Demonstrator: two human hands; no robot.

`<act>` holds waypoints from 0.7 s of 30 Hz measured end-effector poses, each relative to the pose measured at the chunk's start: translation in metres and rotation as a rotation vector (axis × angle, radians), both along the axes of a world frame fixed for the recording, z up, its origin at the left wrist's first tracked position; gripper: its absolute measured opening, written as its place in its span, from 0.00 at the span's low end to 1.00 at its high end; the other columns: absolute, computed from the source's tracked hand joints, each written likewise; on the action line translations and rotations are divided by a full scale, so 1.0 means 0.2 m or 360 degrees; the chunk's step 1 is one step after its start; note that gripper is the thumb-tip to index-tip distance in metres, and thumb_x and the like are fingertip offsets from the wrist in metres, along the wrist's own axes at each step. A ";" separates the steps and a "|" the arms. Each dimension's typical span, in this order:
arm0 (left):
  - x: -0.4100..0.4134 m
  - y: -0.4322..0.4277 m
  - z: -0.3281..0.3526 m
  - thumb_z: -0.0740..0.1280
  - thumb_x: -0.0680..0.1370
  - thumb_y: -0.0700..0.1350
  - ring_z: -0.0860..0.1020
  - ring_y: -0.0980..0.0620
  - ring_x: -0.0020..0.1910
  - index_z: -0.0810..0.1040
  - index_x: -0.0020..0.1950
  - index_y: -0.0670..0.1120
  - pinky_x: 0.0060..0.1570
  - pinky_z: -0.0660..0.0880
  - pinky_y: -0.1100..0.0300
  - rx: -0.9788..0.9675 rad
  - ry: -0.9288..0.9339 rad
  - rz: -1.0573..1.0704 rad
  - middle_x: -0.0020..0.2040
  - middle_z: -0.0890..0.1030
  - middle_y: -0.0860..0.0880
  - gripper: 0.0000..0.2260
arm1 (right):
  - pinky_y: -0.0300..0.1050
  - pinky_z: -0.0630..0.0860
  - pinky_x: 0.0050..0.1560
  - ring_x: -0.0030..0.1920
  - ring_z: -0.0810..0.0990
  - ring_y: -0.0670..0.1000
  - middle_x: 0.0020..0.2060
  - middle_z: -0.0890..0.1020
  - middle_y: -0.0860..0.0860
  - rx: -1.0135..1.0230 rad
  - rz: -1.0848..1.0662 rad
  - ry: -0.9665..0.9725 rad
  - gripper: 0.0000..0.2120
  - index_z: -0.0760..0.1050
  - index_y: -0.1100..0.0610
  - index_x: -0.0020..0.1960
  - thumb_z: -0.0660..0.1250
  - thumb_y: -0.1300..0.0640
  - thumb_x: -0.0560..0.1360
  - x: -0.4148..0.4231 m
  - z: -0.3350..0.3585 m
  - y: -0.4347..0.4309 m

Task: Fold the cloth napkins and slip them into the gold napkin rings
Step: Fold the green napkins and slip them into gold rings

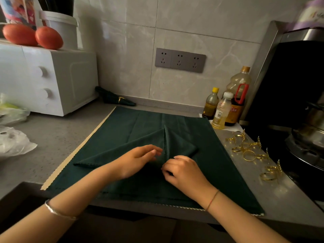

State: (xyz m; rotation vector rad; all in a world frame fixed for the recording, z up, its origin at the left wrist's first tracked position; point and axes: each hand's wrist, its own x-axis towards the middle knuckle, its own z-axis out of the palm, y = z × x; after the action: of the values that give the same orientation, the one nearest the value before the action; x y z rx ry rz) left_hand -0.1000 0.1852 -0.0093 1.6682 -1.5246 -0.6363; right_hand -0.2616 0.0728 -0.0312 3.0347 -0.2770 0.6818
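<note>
From the head view, I have a dark green napkin (140,142) lying partly folded on top of a larger green cloth (224,172) spread flat over the grey table (61,134). The napkin's flaps meet at a centre crease, making a broad triangle that points away from me.

The left hand (138,158) rests on the left flap with its fingers loosely spread and holding nothing. The right hand (182,170) sits just beside it, fingers curled down at the crease and pinching the napkin's edge. The left wrist wears a silver bangle (59,210) and the right a thin red string (213,199).

The gold napkin rings (249,153) lie scattered on the table just right of the cloth, near the stove (298,155). 1 finished napkin (115,99), already in a gold ring, lies at the back against the wall, beside a white oven (52,79).

2 tomatoes (33,35) sit on top of that oven. 3 bottles (226,106) stand at the cloth's far right corner. A crumpled plastic bag (14,142) lies at the far left.
</note>
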 end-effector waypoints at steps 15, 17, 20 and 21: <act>0.29 -0.01 0.01 0.57 0.76 0.55 0.80 0.58 0.51 0.82 0.58 0.54 0.47 0.78 0.65 -0.0412 -0.1927 -0.0652 0.56 0.82 0.57 0.18 | 0.36 0.72 0.55 0.51 0.79 0.38 0.52 0.82 0.40 0.0163 -0.0204 -0.0010 0.11 0.82 0.47 0.48 0.63 0.47 0.73 -0.48 0.01 -0.17; 0.30 -0.02 0.02 0.53 0.79 0.58 0.80 0.58 0.50 0.82 0.57 0.54 0.46 0.77 0.66 -0.0389 -0.1874 -0.0700 0.55 0.82 0.58 0.20 | 0.33 0.70 0.56 0.53 0.77 0.37 0.53 0.81 0.39 0.0192 -0.0194 0.0023 0.14 0.81 0.47 0.49 0.59 0.44 0.74 -0.48 0.02 -0.17; 0.31 -0.03 0.00 0.47 0.81 0.59 0.78 0.60 0.47 0.82 0.56 0.55 0.43 0.74 0.67 -0.0468 -0.1769 -0.0680 0.53 0.83 0.60 0.24 | 0.31 0.71 0.56 0.53 0.75 0.36 0.51 0.79 0.38 0.0250 -0.0175 0.0060 0.16 0.80 0.46 0.49 0.59 0.39 0.73 -0.46 0.02 -0.17; 0.31 -0.03 0.00 0.48 0.81 0.59 0.78 0.60 0.47 0.82 0.55 0.55 0.42 0.73 0.68 -0.0444 -0.1689 -0.0663 0.52 0.83 0.60 0.23 | 0.30 0.70 0.55 0.53 0.75 0.36 0.51 0.79 0.37 0.0259 -0.0179 0.0045 0.16 0.79 0.46 0.48 0.59 0.38 0.73 -0.45 0.01 -0.17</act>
State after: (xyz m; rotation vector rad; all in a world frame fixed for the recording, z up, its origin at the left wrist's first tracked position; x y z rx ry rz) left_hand -0.0385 0.1796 -0.0098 1.5212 -2.5862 0.3723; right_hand -0.3518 0.0378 -0.0289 3.1475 -0.5233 0.6380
